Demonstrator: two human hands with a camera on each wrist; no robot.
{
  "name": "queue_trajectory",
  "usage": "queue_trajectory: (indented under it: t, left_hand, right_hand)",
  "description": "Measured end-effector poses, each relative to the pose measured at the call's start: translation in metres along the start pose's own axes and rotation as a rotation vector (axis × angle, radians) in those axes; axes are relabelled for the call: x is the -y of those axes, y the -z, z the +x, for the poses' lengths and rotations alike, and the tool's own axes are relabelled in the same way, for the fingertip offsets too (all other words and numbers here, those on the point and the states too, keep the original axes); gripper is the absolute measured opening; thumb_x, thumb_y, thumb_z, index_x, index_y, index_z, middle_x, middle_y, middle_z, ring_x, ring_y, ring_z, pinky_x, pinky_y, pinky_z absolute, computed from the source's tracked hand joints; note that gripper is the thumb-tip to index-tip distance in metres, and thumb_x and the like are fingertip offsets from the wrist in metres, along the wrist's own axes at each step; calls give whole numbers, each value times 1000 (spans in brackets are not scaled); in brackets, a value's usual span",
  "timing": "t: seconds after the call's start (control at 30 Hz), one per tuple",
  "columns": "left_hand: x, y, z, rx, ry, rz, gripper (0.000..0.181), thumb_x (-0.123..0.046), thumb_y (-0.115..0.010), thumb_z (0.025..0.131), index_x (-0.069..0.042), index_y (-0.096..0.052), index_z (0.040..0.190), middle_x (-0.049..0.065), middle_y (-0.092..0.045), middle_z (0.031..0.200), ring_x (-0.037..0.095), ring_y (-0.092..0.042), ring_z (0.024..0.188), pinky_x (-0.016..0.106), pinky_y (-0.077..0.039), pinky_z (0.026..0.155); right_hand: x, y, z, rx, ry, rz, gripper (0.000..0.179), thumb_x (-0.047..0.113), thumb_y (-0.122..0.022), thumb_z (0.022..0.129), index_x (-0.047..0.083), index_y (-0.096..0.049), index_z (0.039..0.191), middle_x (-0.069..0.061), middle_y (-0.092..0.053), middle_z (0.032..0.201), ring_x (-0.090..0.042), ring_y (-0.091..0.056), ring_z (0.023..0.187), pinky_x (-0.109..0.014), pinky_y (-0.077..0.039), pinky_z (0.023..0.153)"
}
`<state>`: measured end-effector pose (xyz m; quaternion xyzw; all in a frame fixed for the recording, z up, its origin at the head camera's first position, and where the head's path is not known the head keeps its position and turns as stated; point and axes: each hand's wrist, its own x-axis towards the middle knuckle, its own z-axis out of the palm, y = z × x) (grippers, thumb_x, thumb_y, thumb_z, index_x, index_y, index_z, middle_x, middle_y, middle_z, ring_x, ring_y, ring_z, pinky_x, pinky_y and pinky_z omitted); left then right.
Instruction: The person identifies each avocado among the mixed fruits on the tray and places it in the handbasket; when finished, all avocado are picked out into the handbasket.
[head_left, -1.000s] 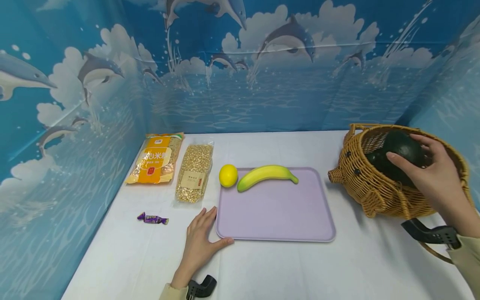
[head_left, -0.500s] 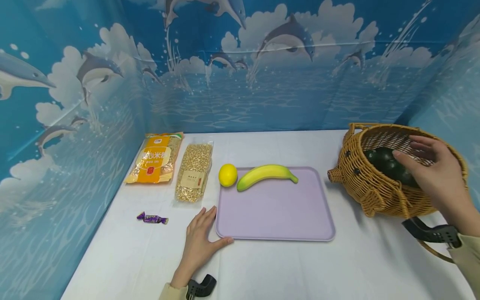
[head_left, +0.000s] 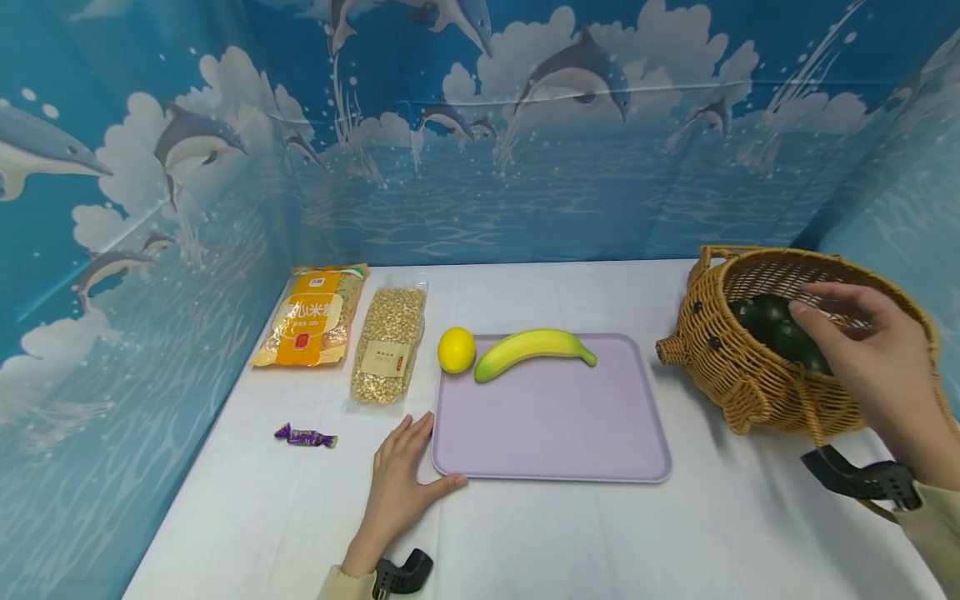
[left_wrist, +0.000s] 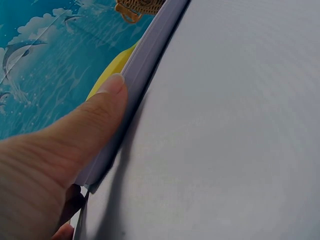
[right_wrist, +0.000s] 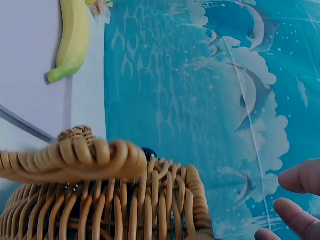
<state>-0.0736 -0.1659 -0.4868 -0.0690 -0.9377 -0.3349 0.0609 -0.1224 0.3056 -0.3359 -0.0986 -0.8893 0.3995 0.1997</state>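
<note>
My left hand (head_left: 405, 483) rests at the front left corner of a lilac tray (head_left: 555, 433), its thumb (left_wrist: 107, 92) on the rim. A banana (head_left: 534, 346) lies along the tray's back part, and a yellow lemon (head_left: 456, 350) sits at its back left corner. On the right, my right hand (head_left: 877, 350) hovers over the mouth of a pig-shaped wicker basket (head_left: 750, 392), fingers loosely bent and holding nothing. Inside lies a dark green, glossy, rounded fruit (head_left: 780, 329), partly hidden by the basket's rim and the hand. Its fingertips (right_wrist: 300, 177) show apart in the right wrist view.
An orange and yellow food bag (head_left: 307, 317) and a clear pack of pale grains (head_left: 388, 346) lie at the back left. Nearer the front is a purple wrapped candy (head_left: 306, 437). A dolphin-print curtain (head_left: 480, 200) encloses the white table.
My right hand has let go of a dark green fruit, which has gone down into the basket. The hand has since drawn slightly back. My left hand stays in place.
</note>
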Motion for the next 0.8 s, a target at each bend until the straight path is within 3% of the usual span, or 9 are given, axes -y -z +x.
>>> queue_trajectory:
  t: [0.2, 0.4, 0.6, 0.8]
  left_hand:
    - [1, 0, 0, 15, 13, -5, 100, -63, -75, 64, -11, -42, 144, 4, -40, 146, 26, -22, 139, 53, -13, 109]
    - [2, 2, -1, 21, 18, -4, 101, -65, -74, 64, -12, -42, 144, 3, -40, 147, 25, -21, 139, 53, -13, 109]
    - [2, 2, -2, 23, 25, -8, 101, -64, -75, 64, -12, -41, 144, 3, -39, 147, 25, -21, 139, 53, -12, 109]
    - [2, 2, -3, 21, 14, -2, 101, -63, -75, 64, -10, -41, 144, 4, -40, 146, 26, -22, 139, 52, -12, 109]
  right_hand:
    - [5, -5, -10, 3, 108, 62, 34, 25, -59, 94, 15, -58, 127, 17, -50, 114, 6, -43, 98, -11, -34, 70]
    - [12, -15, -24, 41, 176, 80, 30, 20, -62, 93, 11, -60, 122, 17, -51, 112, 2, -45, 94, -11, -34, 67]
    - [18, -27, -39, 74, 262, 161, 30, 10, -65, 90, 4, -62, 119, 8, -54, 114, -3, -51, 93, -6, -39, 72]
    - [24, -41, -50, 35, 405, 165, 30, -1, -71, 83, 4, -66, 112, 10, -58, 111, 0, -49, 107, -9, -34, 84]
